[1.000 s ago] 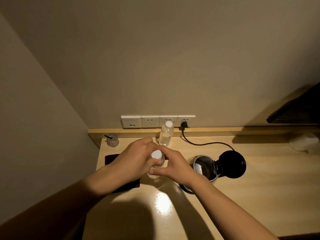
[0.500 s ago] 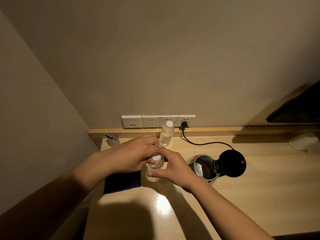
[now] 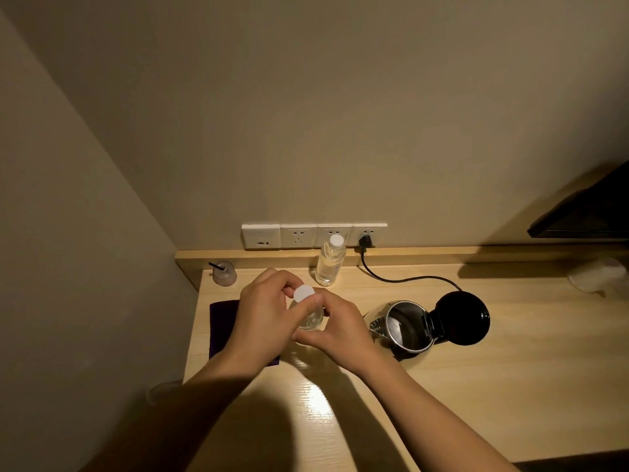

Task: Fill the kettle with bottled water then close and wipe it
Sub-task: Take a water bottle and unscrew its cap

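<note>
- While my right hand (image 3: 340,330) steadies the bottle (image 3: 310,318), my left hand (image 3: 263,321) has its grip pinched on the cap (image 3: 304,293): uncapping step.
- Next: cap off, pour into the open kettle (image 3: 403,327).

Two bare arms came in from the near edge. The left hand (image 3: 263,321) and the right hand (image 3: 343,332) wore no gloves, rings or watch. No sleeves showed on the arms. The fingernails were short and plain.

Kettle (image 3: 405,330) mouth stands unobstructed, lid (image 3: 463,318) swung clear right.
</note>
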`<action>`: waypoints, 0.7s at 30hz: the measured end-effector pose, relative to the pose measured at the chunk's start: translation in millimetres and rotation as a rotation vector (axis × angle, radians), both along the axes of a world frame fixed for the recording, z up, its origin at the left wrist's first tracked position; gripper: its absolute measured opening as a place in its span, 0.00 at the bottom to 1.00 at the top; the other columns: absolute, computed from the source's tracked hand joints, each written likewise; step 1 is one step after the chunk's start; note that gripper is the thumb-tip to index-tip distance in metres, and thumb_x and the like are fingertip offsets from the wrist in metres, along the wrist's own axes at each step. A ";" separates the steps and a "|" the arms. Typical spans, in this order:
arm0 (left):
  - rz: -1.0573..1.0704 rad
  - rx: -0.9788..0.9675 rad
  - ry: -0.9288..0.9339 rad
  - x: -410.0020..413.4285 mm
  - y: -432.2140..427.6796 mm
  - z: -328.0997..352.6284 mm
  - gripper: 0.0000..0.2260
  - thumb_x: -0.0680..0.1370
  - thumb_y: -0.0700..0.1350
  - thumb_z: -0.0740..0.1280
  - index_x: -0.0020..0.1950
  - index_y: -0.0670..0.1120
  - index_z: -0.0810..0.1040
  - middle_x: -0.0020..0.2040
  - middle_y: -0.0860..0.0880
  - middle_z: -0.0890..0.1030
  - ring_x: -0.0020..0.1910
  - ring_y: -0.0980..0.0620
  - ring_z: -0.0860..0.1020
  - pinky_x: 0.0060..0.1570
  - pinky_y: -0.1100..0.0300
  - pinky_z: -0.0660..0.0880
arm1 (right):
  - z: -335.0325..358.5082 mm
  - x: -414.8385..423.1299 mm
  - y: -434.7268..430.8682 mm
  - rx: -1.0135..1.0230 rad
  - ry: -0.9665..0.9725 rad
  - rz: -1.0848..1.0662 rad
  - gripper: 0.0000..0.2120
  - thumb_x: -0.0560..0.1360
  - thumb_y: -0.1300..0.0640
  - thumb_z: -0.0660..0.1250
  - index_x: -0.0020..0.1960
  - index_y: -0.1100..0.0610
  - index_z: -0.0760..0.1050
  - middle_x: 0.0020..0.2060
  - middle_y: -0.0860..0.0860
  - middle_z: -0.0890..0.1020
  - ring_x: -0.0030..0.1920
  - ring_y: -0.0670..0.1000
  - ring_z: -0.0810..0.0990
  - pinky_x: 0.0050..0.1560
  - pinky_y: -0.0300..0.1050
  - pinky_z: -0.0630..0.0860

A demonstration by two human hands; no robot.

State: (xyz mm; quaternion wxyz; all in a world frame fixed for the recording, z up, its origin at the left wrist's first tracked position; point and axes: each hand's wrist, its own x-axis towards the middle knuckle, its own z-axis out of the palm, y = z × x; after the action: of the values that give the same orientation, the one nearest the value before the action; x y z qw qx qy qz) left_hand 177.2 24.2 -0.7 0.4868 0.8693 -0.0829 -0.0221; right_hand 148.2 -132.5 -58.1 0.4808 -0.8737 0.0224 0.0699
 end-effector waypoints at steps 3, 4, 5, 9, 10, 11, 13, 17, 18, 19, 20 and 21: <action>0.048 -0.397 0.236 7.0 9.2 -1.8 0.07 0.75 0.42 0.76 0.52 0.47 0.84 0.45 0.48 0.85 0.42 0.56 0.83 0.44 0.64 0.80 | -3.7 -1.5 1.0 0.027 -0.003 -0.052 0.34 0.63 0.39 0.81 0.66 0.42 0.76 0.56 0.39 0.85 0.57 0.42 0.82 0.59 0.53 0.80; 0.053 -0.528 0.298 9.3 14.9 -4.7 0.07 0.76 0.41 0.75 0.53 0.47 0.84 0.45 0.47 0.85 0.43 0.55 0.83 0.46 0.63 0.80 | -4.9 -2.1 1.3 0.033 -0.004 -0.065 0.35 0.62 0.38 0.81 0.66 0.43 0.76 0.56 0.39 0.84 0.57 0.42 0.82 0.60 0.52 0.80; 0.059 -0.637 0.346 11.5 21.0 -10.2 0.08 0.75 0.40 0.74 0.54 0.46 0.84 0.46 0.46 0.85 0.43 0.54 0.83 0.48 0.61 0.80 | -5.9 -2.6 1.4 0.035 -0.004 -0.074 0.35 0.62 0.38 0.81 0.66 0.43 0.76 0.57 0.39 0.84 0.58 0.42 0.82 0.61 0.51 0.79; 0.104 -0.903 0.515 21.0 44.3 -47.2 0.09 0.76 0.34 0.70 0.56 0.41 0.81 0.49 0.41 0.83 0.43 0.50 0.84 0.48 0.62 0.83 | -10.2 -5.0 0.4 0.014 0.007 -0.085 0.34 0.63 0.38 0.81 0.67 0.44 0.76 0.57 0.38 0.83 0.58 0.41 0.81 0.61 0.47 0.78; 0.109 -0.883 0.534 23.4 48.8 -58.4 0.10 0.76 0.32 0.71 0.56 0.40 0.80 0.50 0.40 0.83 0.44 0.48 0.84 0.49 0.61 0.83 | -11.6 -5.3 0.0 0.011 0.011 -0.089 0.34 0.63 0.39 0.81 0.67 0.44 0.76 0.57 0.38 0.83 0.58 0.41 0.81 0.61 0.46 0.78; 0.110 -0.835 0.545 24.8 52.6 -70.0 0.11 0.76 0.32 0.73 0.57 0.40 0.80 0.50 0.40 0.83 0.46 0.47 0.85 0.52 0.59 0.83 | -13.1 -5.7 -0.4 0.007 0.014 -0.095 0.34 0.64 0.39 0.81 0.67 0.44 0.77 0.58 0.38 0.83 0.58 0.41 0.81 0.61 0.45 0.78; 0.121 -0.676 0.546 27.3 58.2 -94.6 0.14 0.74 0.33 0.76 0.58 0.41 0.81 0.51 0.43 0.85 0.49 0.49 0.87 0.55 0.57 0.82 | -15.6 -6.0 -0.6 -0.005 0.021 -0.106 0.34 0.64 0.42 0.83 0.67 0.45 0.77 0.58 0.39 0.83 0.59 0.41 0.81 0.61 0.42 0.78; 0.156 -0.461 0.542 35.0 67.4 -156.7 0.13 0.74 0.32 0.76 0.55 0.42 0.80 0.51 0.44 0.86 0.53 0.49 0.87 0.50 0.61 0.82 | -21.5 -6.3 0.1 -0.026 0.025 -0.117 0.32 0.66 0.48 0.84 0.67 0.47 0.77 0.57 0.38 0.83 0.58 0.38 0.80 0.59 0.31 0.74; 0.147 -0.412 0.540 36.0 70.1 -172.9 0.13 0.74 0.31 0.75 0.55 0.43 0.80 0.52 0.44 0.86 0.54 0.48 0.86 0.51 0.61 0.82 | -23.1 -6.3 0.8 -0.032 0.026 -0.121 0.32 0.66 0.48 0.84 0.67 0.47 0.77 0.57 0.39 0.83 0.58 0.38 0.80 0.58 0.30 0.74; 0.138 -0.348 0.513 35.8 72.4 -188.1 0.13 0.74 0.31 0.75 0.54 0.45 0.80 0.52 0.44 0.86 0.54 0.47 0.86 0.53 0.59 0.82 | -24.6 -6.4 1.7 -0.038 0.028 -0.124 0.33 0.66 0.48 0.84 0.67 0.48 0.77 0.57 0.39 0.83 0.58 0.37 0.80 0.58 0.29 0.74; 0.129 -0.252 0.443 34.9 74.7 -201.5 0.14 0.73 0.31 0.76 0.53 0.46 0.81 0.53 0.45 0.85 0.54 0.47 0.85 0.54 0.57 0.82 | -25.8 -6.6 2.9 -0.042 0.028 -0.126 0.33 0.66 0.49 0.84 0.67 0.48 0.77 0.57 0.39 0.83 0.58 0.37 0.80 0.57 0.28 0.73; 0.118 -0.147 0.330 33.3 76.4 -213.6 0.15 0.72 0.32 0.77 0.53 0.47 0.82 0.53 0.47 0.85 0.53 0.48 0.84 0.54 0.58 0.81 | -26.8 -6.8 4.1 -0.044 0.027 -0.127 0.32 0.66 0.49 0.84 0.67 0.48 0.77 0.56 0.38 0.83 0.58 0.36 0.79 0.56 0.26 0.73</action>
State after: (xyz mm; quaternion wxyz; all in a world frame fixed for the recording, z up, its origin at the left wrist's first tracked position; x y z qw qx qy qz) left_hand 210.5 100.6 -214.3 0.5564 0.8193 0.0477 -0.1296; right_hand 141.4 -128.3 -85.0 0.4645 -0.8799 0.0859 0.0505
